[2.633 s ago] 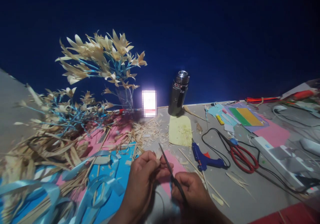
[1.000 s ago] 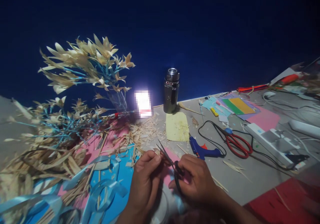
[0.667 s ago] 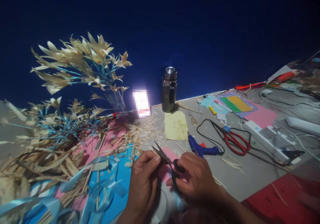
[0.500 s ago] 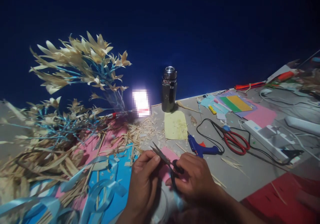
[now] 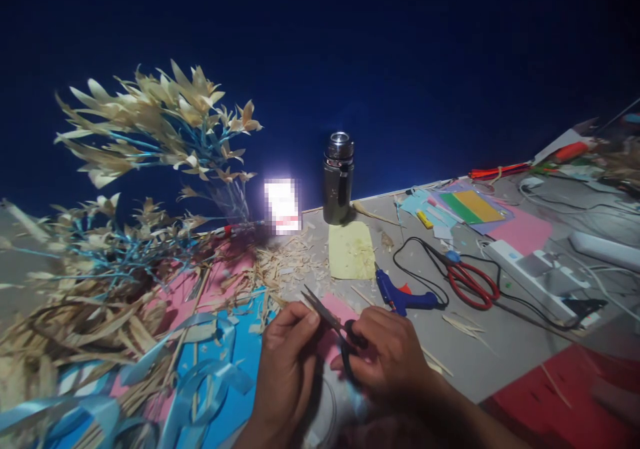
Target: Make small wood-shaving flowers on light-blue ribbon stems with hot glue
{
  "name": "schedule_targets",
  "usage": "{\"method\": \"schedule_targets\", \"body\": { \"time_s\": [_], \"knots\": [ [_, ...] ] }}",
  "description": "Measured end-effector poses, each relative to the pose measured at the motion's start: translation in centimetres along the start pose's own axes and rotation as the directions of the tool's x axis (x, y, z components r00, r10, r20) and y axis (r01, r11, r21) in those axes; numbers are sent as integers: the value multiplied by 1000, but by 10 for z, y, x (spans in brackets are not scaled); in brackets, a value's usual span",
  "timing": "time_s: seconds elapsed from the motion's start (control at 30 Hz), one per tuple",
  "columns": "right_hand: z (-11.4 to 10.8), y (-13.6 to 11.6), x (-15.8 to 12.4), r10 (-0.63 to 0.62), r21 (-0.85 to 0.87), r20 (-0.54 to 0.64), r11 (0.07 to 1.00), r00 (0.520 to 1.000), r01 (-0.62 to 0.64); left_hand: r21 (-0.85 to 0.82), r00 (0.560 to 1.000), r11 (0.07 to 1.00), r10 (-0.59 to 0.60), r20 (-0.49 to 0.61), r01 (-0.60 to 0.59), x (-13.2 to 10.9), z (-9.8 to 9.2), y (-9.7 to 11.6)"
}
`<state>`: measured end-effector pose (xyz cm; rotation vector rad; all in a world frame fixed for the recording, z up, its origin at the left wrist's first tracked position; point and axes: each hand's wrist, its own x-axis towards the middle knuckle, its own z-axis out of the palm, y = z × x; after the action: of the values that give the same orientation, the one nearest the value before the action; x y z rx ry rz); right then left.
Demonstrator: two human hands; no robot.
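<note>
My right hand point(image 5: 393, 352) grips small black-handled scissors point(image 5: 325, 312), with fingers in the handle loops. The blades point up and left, parted slightly at the tips. My left hand point(image 5: 290, 349) is pinched closed beside the blades, thumb against forefinger; whatever it holds is too hidden to make out. Behind the scissors lies a pink sheet point(image 5: 337, 305). Under my right hand is a blurred light-blue piece point(image 5: 357, 402).
Dried-husk flowers on blue stems point(image 5: 165, 129), husk strips point(image 5: 45, 342) and blue ribbon point(image 5: 205, 395) fill the left. A thermos point(image 5: 337, 189) stands behind a yellow cloth point(image 5: 351, 252). To the right lie a blue glue gun point(image 5: 405, 295), red-handled scissors point(image 5: 473, 285) and a power strip point(image 5: 530, 279).
Both hands and the scissors stay almost in place. The light-blue piece below my right hand has shifted slightly and looks more blurred.
</note>
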<state>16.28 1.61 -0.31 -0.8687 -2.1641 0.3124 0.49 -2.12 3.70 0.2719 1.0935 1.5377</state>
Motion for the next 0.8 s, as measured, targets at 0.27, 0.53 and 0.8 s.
{"method": "schedule_targets", "body": {
  "time_s": [0.27,0.53,0.8],
  "knots": [
    [0,1,-3,22,39,23,999,1000,-22,2,1000,1000,0,26,0,0,0,0],
    [4,2,-5,24,69,40,997,999,-27,2,999,1000,16,35,-16,0,0,-1],
    [-12,-4,-3,329,447,360,760,873,-471,168,994,981,101,-43,-93,1,-4,7]
  ]
}}
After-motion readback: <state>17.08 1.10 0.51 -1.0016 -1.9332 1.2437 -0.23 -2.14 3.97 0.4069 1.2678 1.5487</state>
